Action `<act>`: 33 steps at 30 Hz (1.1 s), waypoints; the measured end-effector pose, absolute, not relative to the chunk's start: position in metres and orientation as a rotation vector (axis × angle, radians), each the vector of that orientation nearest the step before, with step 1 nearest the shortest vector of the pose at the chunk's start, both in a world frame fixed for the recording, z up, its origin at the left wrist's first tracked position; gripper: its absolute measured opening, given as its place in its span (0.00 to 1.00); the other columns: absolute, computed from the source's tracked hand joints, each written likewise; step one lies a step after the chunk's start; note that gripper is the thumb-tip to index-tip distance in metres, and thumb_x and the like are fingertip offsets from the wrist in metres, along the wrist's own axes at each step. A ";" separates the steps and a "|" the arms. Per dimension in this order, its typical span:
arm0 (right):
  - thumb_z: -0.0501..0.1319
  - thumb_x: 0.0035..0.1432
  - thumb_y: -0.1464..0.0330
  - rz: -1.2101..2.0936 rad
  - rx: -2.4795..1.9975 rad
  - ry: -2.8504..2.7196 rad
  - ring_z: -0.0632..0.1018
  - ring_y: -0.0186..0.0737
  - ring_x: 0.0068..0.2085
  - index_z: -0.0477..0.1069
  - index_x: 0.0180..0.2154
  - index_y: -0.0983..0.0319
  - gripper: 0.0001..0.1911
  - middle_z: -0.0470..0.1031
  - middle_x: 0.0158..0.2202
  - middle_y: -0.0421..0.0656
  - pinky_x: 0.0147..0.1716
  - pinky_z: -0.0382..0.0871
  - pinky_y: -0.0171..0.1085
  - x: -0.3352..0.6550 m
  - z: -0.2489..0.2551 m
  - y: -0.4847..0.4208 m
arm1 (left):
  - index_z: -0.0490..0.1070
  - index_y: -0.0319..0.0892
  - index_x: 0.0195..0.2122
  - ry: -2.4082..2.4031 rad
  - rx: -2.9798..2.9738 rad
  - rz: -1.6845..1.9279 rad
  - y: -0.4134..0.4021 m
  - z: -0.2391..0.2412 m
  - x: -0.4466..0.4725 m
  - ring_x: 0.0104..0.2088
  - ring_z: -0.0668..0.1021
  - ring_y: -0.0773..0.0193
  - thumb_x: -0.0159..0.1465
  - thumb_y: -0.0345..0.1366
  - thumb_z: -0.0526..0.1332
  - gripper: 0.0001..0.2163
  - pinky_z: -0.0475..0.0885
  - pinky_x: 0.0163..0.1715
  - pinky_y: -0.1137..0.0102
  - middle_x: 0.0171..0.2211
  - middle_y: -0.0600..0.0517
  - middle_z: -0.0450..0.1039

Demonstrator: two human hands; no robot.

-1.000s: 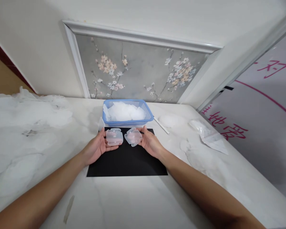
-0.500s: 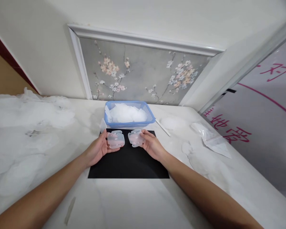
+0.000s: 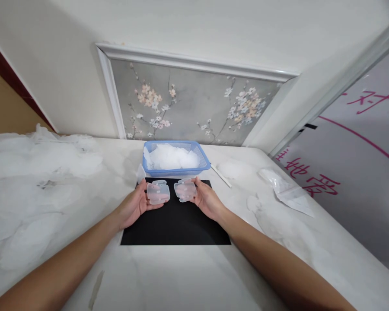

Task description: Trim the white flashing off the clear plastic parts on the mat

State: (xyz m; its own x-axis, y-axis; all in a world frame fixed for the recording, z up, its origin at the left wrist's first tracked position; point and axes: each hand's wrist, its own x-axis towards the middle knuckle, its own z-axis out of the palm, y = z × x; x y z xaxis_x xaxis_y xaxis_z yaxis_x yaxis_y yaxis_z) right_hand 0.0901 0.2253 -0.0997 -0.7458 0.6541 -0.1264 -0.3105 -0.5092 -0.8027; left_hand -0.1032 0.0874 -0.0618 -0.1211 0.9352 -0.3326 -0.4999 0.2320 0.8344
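Note:
Over a black mat (image 3: 178, 226), my left hand (image 3: 136, 205) grips a small translucent plastic piece (image 3: 158, 192) with rounded corners and tabs, its fingers partly showing through from behind. My right hand (image 3: 206, 199) pinches a second, similar translucent plastic piece (image 3: 185, 190) by its right side. A short gap separates the two pieces, which are held at about the same height. Just beyond them stands a blue plastic basket (image 3: 176, 172) with white, cloudy-looking material (image 3: 173, 157) in it. What exactly the pieces are, I cannot tell.
White translucent material is heaped on the left of the marbled table (image 3: 168, 276). A white stick (image 3: 221, 175) lies right of the basket, and a clear plastic bag (image 3: 287, 192) lies farther right. Behind the table rises a wall with a framed floral panel (image 3: 191, 99).
The whole view has shifted slightly, with the scene sitting a little lower. The right piece is turned a bit differently in my right hand. Both hands keep their hold.

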 end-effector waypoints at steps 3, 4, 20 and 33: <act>0.64 0.56 0.52 2.245 -0.570 -1.077 0.80 0.46 0.44 0.73 0.37 0.61 0.19 0.80 0.37 0.45 0.41 0.77 0.44 0.090 -0.100 0.225 | 0.68 0.37 0.53 1.115 0.520 1.323 0.087 -0.060 -0.102 0.51 0.78 0.48 0.67 0.54 0.48 0.26 0.64 0.58 0.51 0.51 0.37 0.76; 0.64 0.56 0.52 2.243 -0.571 -1.073 0.80 0.46 0.44 0.73 0.37 0.61 0.18 0.80 0.36 0.45 0.41 0.77 0.44 0.090 -0.100 0.225 | 0.68 0.37 0.53 1.117 0.521 1.321 0.087 -0.060 -0.102 0.51 0.78 0.49 0.68 0.54 0.48 0.26 0.64 0.58 0.51 0.51 0.37 0.76; 0.72 0.48 0.65 2.240 -0.568 -1.071 0.78 0.39 0.34 0.69 0.30 0.60 0.12 0.77 0.31 0.38 0.38 0.75 0.41 0.089 -0.094 0.223 | 0.69 0.39 0.50 1.174 0.564 1.317 0.089 -0.062 -0.099 0.50 0.78 0.51 0.67 0.53 0.51 0.23 0.66 0.57 0.54 0.49 0.41 0.77; 0.64 0.54 0.59 1.439 -0.576 -1.515 0.66 0.34 0.25 0.64 0.43 0.55 0.16 0.66 0.24 0.33 0.27 0.60 0.34 0.045 -0.033 0.245 | 0.65 0.43 0.33 1.592 1.142 1.414 0.075 -0.067 -0.086 0.20 0.74 0.67 0.66 0.52 0.53 0.16 0.67 0.22 0.72 0.23 0.56 0.68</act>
